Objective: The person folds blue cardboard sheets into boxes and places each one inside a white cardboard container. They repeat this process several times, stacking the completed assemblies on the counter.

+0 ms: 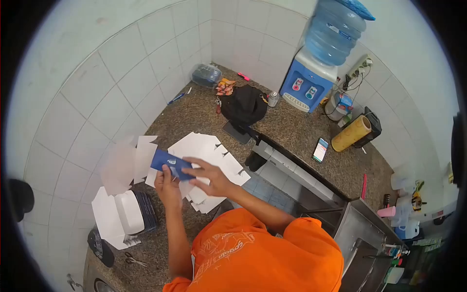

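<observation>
A small blue card or flat box (pixel 161 158) with pale print is held up over the counter. My left hand (pixel 169 189) grips its lower edge, thumb on the front. The fingers of my right hand (pixel 208 177) press on its right end. Beneath and behind my hands lie flat white cardboard sheets (pixel 194 143) with notched edges. To the left, an opened white box (pixel 108 214) lies beside a stack of dark blue flat pieces (pixel 146 209).
Scissors (pixel 135 260) and a black cap (pixel 100 247) lie at the lower left. Farther back are a black bag (pixel 245 104), a dark phone-like slab (pixel 237 132), a water dispenser (pixel 309 80), a lit phone (pixel 320 150) and a yellow roll (pixel 351 133). A sink (pixel 360 253) stands right.
</observation>
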`<action>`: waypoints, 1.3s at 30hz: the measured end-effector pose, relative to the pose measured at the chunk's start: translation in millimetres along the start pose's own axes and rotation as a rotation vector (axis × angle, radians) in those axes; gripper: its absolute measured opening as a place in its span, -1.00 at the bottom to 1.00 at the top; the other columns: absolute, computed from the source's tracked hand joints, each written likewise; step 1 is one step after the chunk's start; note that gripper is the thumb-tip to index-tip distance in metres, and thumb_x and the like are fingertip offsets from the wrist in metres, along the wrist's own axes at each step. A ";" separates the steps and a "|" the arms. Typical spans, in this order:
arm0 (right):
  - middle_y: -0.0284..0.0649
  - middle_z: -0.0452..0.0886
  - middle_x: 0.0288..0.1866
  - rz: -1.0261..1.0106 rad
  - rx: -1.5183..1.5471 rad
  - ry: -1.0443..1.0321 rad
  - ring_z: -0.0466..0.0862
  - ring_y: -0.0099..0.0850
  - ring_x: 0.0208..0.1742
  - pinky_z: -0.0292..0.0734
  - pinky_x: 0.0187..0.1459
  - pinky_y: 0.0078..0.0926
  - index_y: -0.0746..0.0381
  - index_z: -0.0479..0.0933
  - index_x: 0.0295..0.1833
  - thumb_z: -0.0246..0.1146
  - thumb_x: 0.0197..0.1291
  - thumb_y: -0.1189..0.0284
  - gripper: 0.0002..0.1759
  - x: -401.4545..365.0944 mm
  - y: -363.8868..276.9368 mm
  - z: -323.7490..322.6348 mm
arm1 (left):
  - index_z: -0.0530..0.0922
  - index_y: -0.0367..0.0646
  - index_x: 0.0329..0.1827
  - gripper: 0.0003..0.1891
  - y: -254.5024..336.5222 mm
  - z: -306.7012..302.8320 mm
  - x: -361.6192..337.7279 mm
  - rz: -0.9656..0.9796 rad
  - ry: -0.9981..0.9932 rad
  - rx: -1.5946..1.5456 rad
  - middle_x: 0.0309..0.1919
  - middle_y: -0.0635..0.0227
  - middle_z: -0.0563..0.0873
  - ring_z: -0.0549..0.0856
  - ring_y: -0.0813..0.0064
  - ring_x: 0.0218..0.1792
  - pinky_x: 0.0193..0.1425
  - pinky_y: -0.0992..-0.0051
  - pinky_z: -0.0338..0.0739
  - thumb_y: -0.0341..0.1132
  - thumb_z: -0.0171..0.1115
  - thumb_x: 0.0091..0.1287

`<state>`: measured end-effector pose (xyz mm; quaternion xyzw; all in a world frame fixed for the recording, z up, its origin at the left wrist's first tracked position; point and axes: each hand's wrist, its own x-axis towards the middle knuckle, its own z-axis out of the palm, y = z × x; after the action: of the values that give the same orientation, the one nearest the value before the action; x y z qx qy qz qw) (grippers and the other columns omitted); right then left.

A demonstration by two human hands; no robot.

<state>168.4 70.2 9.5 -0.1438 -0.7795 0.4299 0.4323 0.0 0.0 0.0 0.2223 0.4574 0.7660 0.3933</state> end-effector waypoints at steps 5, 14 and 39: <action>0.08 0.51 0.49 -0.080 -0.217 0.204 0.57 -0.03 0.46 0.66 0.29 -0.20 0.18 0.62 0.37 0.47 0.24 0.54 -0.45 -15.4 8.7 11.7 | 0.61 -0.21 0.11 -0.72 -13.4 25.2 -24.1 -0.097 -0.028 -0.126 0.02 0.33 0.75 0.75 0.54 -0.03 0.08 0.46 0.63 -0.15 0.13 0.66; -0.05 0.61 0.15 0.204 0.165 0.234 0.68 -0.22 0.06 0.58 0.11 -0.33 0.18 0.68 0.31 0.17 0.51 0.47 -0.65 -19.0 8.0 1.0 | 0.65 -0.33 0.08 -0.66 14.1 15.5 -42.3 0.022 -0.170 0.540 -0.19 0.44 0.75 0.63 0.70 -0.25 -0.08 0.61 0.52 -0.20 0.06 0.69; -0.19 0.69 -0.13 0.347 -0.114 -0.291 0.74 -0.17 -0.09 0.60 -0.08 -0.28 0.17 0.71 -0.20 0.46 0.21 0.36 -0.87 -8.4 -41.0 -13.6 | 0.47 -0.19 0.30 -0.69 44.1 -4.7 -87.8 -0.225 -0.187 0.540 -0.43 0.39 0.69 0.57 0.77 -0.52 -0.43 0.69 0.35 -0.52 0.03 0.54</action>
<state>190.2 48.5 41.0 -0.2363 -0.8204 0.4692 0.2259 31.1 -85.2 38.0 0.3362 0.6279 0.5446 0.4428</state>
